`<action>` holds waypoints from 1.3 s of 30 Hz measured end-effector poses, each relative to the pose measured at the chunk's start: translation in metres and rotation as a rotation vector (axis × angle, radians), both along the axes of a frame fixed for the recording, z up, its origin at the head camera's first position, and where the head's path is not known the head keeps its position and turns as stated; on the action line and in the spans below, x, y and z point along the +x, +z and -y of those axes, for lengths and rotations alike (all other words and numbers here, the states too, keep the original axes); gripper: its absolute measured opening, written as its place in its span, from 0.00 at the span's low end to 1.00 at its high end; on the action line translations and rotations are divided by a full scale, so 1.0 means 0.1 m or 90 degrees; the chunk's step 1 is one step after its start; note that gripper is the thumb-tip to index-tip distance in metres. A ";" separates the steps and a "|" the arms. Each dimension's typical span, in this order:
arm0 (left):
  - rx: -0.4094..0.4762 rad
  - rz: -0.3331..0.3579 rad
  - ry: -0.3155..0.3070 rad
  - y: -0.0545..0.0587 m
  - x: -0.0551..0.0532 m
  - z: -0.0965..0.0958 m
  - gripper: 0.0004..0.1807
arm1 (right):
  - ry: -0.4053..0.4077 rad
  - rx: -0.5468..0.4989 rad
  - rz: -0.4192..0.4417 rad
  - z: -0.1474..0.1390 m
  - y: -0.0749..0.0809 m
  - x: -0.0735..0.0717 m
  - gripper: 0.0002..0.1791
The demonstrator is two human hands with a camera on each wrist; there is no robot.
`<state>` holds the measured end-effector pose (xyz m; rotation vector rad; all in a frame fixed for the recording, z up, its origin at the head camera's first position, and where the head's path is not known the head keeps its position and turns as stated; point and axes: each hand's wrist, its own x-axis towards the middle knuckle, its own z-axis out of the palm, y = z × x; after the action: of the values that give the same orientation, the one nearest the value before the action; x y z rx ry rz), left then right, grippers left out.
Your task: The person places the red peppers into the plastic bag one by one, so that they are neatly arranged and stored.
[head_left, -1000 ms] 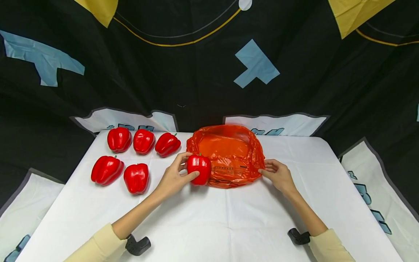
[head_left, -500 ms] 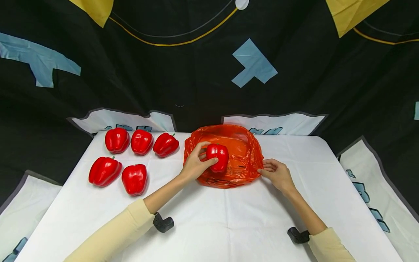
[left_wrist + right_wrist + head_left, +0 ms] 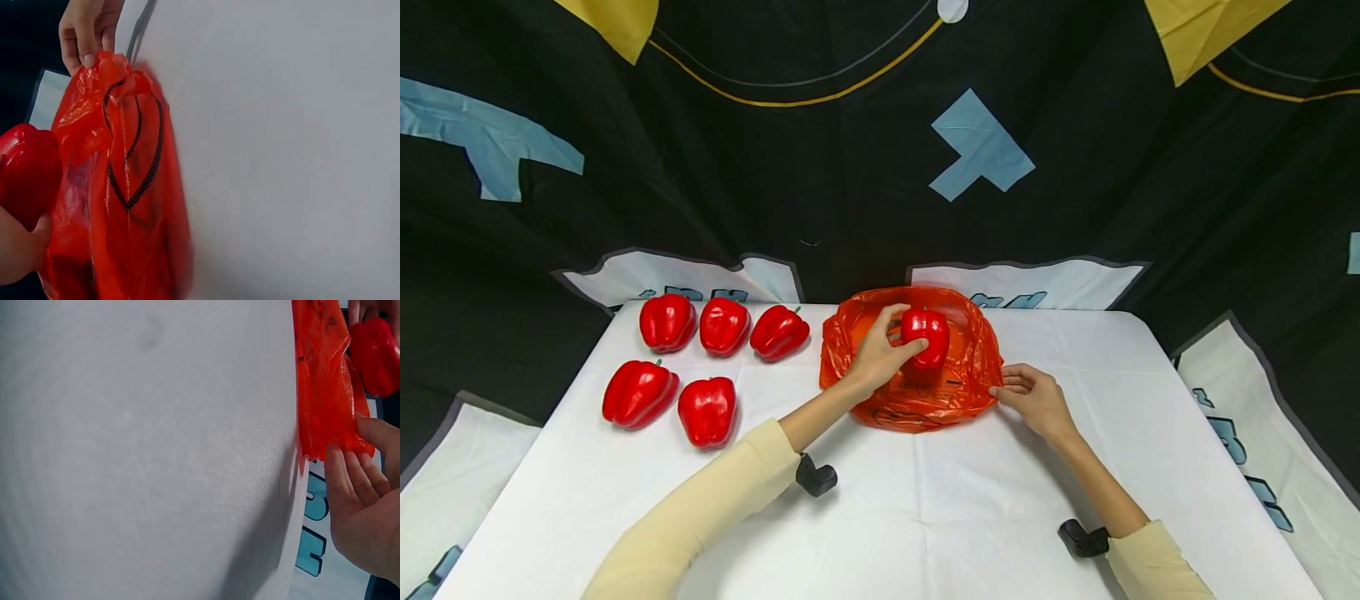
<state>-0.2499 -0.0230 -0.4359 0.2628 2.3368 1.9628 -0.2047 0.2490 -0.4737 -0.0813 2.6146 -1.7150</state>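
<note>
My left hand grips a red bell pepper by its side, over the mouth of an orange-red plastic bag. In the left wrist view the same pepper shows beside the bag's wall. At the bag's right rim, my right hand pinches the plastic between thumb and fingers. The right wrist view shows that thumb and the fingertips against the bag's edge. What lies at the bottom of the bag is mostly hidden.
Several more red bell peppers lie on the left of the white-covered table, among them a front one and a tilted one. A black printed cloth hangs behind the table.
My left hand has carried the pepper rightward and away from me, from the bag's left edge to over its mouth. The right hand stays on the rim.
</note>
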 end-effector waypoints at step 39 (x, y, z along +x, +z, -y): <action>-0.121 -0.035 0.004 -0.20 -0.51 -0.42 0.34 | -0.005 0.001 0.016 -0.01 -0.01 -0.04 0.22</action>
<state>-0.3014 0.0192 -0.4559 0.3003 2.5392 1.7399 -0.2088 0.2500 -0.4746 -0.0498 2.6021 -1.7038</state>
